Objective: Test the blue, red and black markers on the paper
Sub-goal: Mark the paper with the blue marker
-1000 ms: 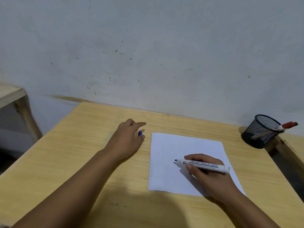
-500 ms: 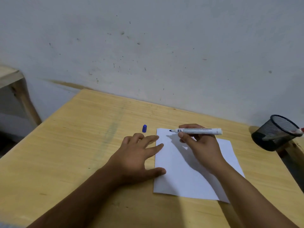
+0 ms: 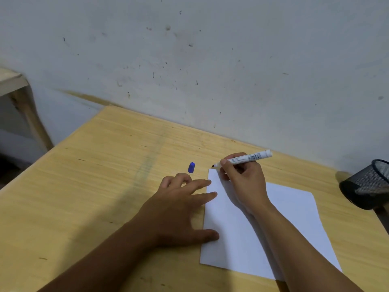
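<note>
Hands — left (image 3: 179, 209) flat, fingers spread, on paper (image 3: 294, 224) edge — right (image 3: 244, 182) gripping uncapped marker (image 3: 246, 159)

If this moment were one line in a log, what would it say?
right hand: holds uncapped marker, tip at paper far-left corner | left hand: flat, fingertips on paper edge | blue cap: on table

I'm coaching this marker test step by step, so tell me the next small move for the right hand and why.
Probably lower the tip and draw a short stroke. The right hand holds the uncapped marker with its tip at the far left corner of the paper, which shows no marks. The left hand rests its fingertips on the sheet's left edge, steadying it; the blue cap lies aside on the table.
</note>
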